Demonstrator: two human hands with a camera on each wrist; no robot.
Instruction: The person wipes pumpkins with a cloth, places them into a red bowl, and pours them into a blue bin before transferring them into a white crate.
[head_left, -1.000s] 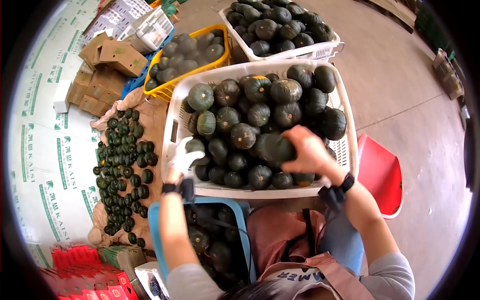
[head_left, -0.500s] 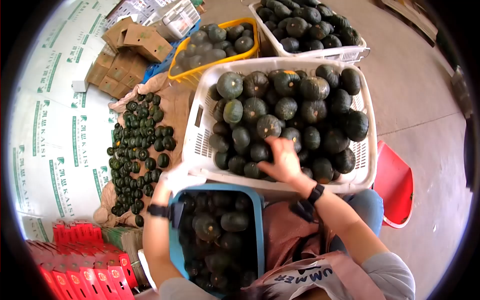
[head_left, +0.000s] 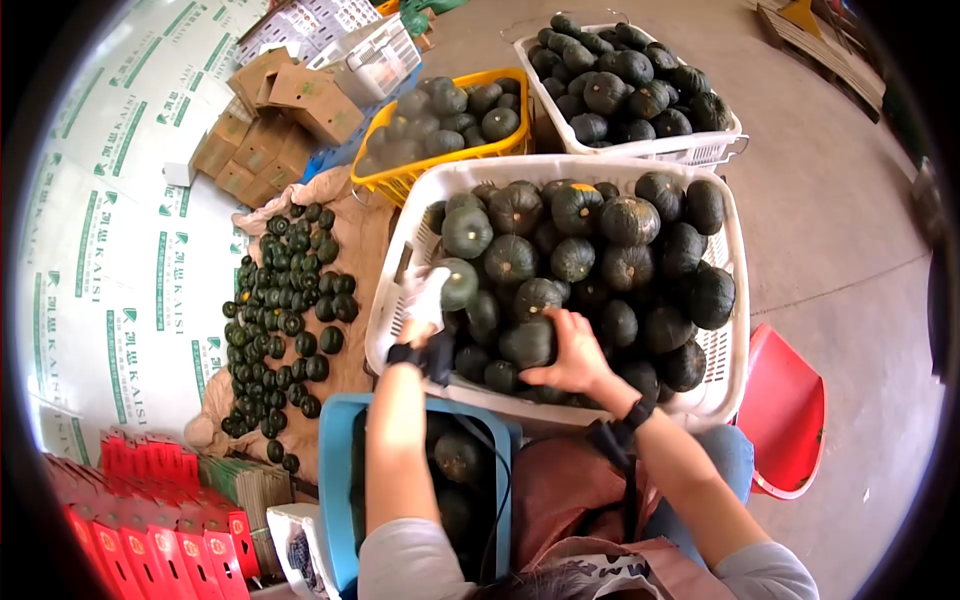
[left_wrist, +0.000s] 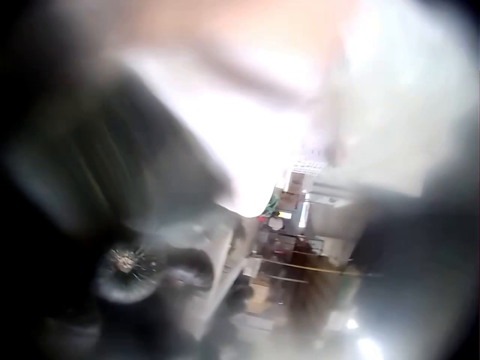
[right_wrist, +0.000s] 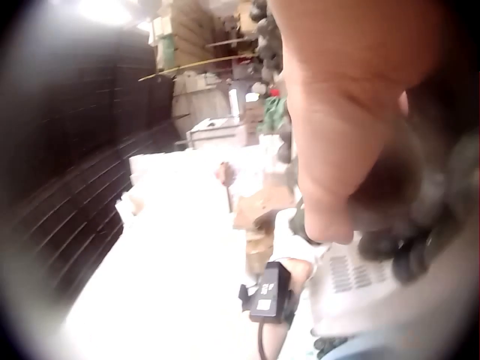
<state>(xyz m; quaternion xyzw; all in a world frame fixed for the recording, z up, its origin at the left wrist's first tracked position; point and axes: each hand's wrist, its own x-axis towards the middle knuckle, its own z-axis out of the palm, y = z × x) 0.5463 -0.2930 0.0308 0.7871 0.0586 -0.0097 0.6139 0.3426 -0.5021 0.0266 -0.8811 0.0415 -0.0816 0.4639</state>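
Note:
A white crate is heaped with dark green kabocha squashes. At its left side, my white-gloved left hand grips a rounded green squash. In the left wrist view, the blurred glove lies against a large dark green shape. My bare right hand holds another squash near the crate's front, with thumb below and fingers above. Seen from the right wrist, the thumb lies along the near side of a dark squash. The blue bin below my left forearm contains more squashes.
A yellow basket and a second white crate, both full of squashes, stand behind. Many small squashes lie on brown cloth at left. A red bin stands at right. Cardboard boxes and red cartons are stacked at left.
My left hand went from the crate down to the blue bin's edge, then back up to a squash in the crate. My right hand moved leftward and took hold of a squash near the front.

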